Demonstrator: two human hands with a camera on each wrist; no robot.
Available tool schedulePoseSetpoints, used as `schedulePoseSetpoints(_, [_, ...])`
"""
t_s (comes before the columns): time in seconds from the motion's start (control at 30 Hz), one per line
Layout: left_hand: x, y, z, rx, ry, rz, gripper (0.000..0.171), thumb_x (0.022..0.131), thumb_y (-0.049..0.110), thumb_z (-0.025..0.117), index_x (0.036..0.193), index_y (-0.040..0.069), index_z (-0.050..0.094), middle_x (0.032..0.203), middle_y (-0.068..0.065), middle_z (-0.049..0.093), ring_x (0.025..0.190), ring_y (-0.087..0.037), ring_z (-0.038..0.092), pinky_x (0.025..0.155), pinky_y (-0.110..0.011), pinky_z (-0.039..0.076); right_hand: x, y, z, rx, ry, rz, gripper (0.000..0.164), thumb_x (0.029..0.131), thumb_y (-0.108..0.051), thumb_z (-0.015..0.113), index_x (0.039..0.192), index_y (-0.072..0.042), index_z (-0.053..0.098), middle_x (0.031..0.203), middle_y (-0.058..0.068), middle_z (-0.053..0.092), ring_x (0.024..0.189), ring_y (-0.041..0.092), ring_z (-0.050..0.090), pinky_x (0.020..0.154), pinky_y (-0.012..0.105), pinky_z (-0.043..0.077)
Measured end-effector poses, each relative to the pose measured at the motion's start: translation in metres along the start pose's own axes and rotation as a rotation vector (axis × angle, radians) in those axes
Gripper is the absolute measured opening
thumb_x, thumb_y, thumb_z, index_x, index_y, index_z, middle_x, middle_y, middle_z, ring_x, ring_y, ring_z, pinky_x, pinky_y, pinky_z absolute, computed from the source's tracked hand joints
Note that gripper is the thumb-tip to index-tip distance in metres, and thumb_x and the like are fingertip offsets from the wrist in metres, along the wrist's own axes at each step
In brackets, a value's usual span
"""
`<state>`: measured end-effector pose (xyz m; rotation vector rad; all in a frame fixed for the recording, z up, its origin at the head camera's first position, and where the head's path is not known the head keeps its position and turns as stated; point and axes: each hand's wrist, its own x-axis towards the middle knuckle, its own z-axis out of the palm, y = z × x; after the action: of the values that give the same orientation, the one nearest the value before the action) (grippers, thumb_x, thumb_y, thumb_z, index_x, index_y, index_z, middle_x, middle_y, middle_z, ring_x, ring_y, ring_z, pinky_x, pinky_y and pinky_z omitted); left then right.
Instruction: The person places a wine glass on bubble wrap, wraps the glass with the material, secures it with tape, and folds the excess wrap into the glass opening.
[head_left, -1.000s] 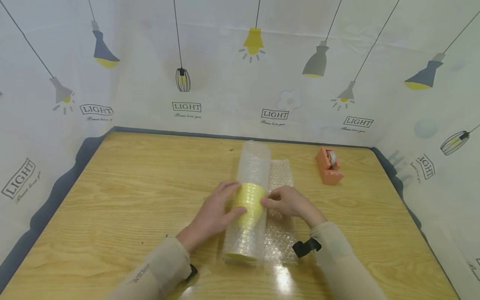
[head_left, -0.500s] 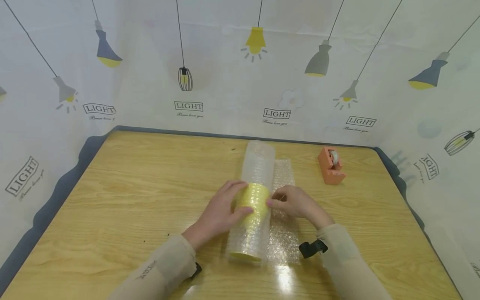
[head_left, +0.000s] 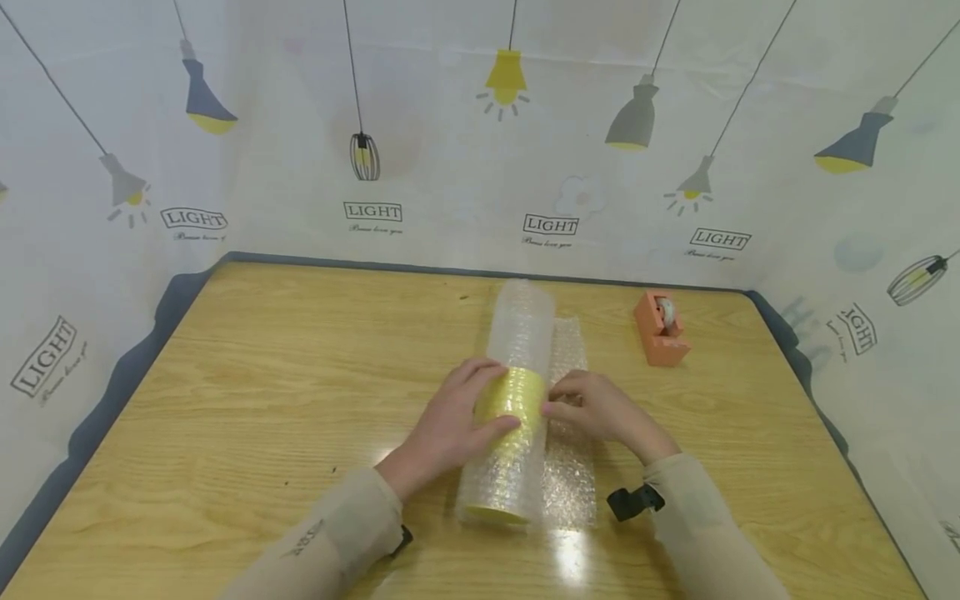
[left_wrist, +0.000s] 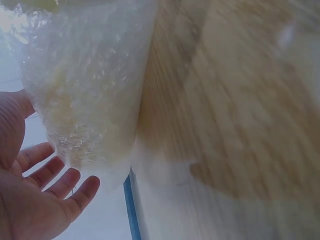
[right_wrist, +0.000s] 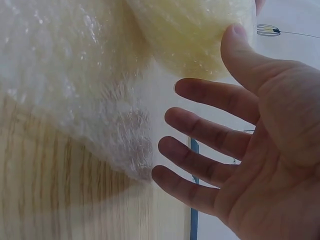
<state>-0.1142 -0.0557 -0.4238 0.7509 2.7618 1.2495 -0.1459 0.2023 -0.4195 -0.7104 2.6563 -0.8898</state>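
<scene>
Bubble-wrap roll (head_left: 519, 393): where do you log it?

— Centre of my head view, lying lengthwise on the wooden table (head_left: 262, 375). I note a yellow section (head_left: 527, 407) about midway along. Flat bubble-wrap sheet (head_left: 570, 479) lies just to its right.

— Left hand?

— On my feed the left hand (head_left: 450, 421) is wide, fingers apart at the roll's left side, thumb laid over the yellow.

— Right?

— Right hand (head_left: 596, 408) also wide; my right-wrist view shows four fingers spread, thumb touching the yellow-tinted wrap.

— Anything else?

— Orange tape dispenser (head_left: 663, 348), right of centre, well apart from both hands. Printed backdrop (head_left: 442, 167) fills the upper frame.
</scene>
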Motion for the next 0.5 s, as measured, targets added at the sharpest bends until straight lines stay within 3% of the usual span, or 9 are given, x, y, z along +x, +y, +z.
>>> schedulePoseSetpoints(0.17, [0.0024, 0.0055, 0.0033, 0.026, -0.011, -0.013, 0.071, 0.092, 0.041, 0.078, 0.15, 0.01, 0.051, 0.154, -0.005, 0.047, 0.143, -0.026, 0.043, 0.12, -0.047, 0.038, -0.0051, 0.003, -0.003, -0.001, 0.004, -0.028, 0.023, 0.101, -0.026, 0.069, 0.109, -0.007, 0.078, 0.108, 0.008, 0.073, 0.099, 0.025, 0.068, 0.084, 0.044, 0.06])
schedulePoseSetpoints(0.5, [0.0042, 0.0102, 0.0095, 0.037, 0.024, 0.027, 0.071, 0.091, 0.038, 0.08, 0.148, 0.006, 0.052, 0.15, -0.007, 0.05, 0.14, -0.027, 0.045, 0.119, -0.044, 0.041, -0.0084, 0.0052, -0.0036, -0.025, 0.012, -0.078, 0.019, 0.101, -0.02, 0.068, 0.109, -0.007, 0.079, 0.11, 0.012, 0.075, 0.102, 0.029, 0.07, 0.087, 0.045, 0.061])
